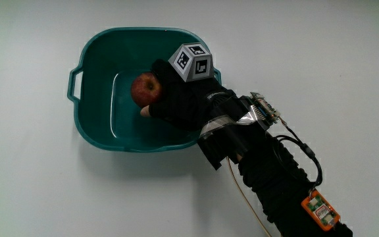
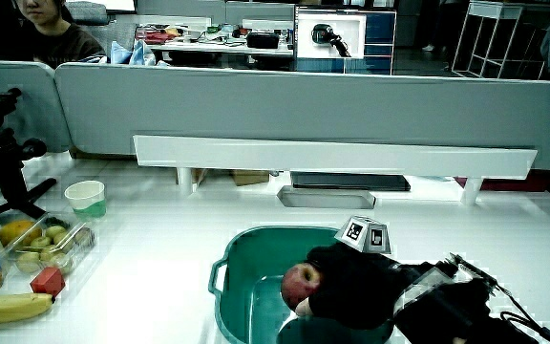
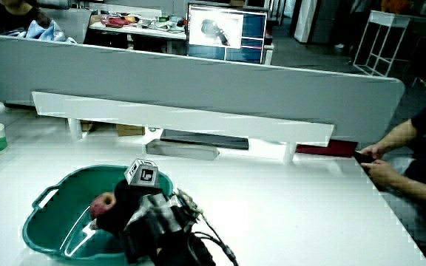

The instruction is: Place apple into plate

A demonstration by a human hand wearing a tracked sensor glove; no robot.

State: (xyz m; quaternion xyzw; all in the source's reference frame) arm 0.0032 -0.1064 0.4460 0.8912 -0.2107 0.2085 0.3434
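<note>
A red apple (image 1: pixel 146 89) is inside a teal basin (image 1: pixel 94 62) with handles, which stands on the white table. The gloved hand (image 1: pixel 179 99) reaches into the basin and its fingers are curled around the apple, with a patterned cube (image 1: pixel 193 61) on its back. In both side views the apple (image 2: pixel 301 284) (image 3: pixel 104 206) shows at the hand's fingertips, inside the basin (image 2: pixel 232 277) (image 3: pixel 46 222). No plate is in view.
In a side view a banana (image 2: pixel 8 306), a clear box of fruit (image 2: pixel 46 248), a red cube (image 2: pixel 48 281) and a green cup (image 2: pixel 86 198) lie beside the basin. A grey tray (image 2: pixel 325 197) sits near the low partition (image 2: pixel 304 115).
</note>
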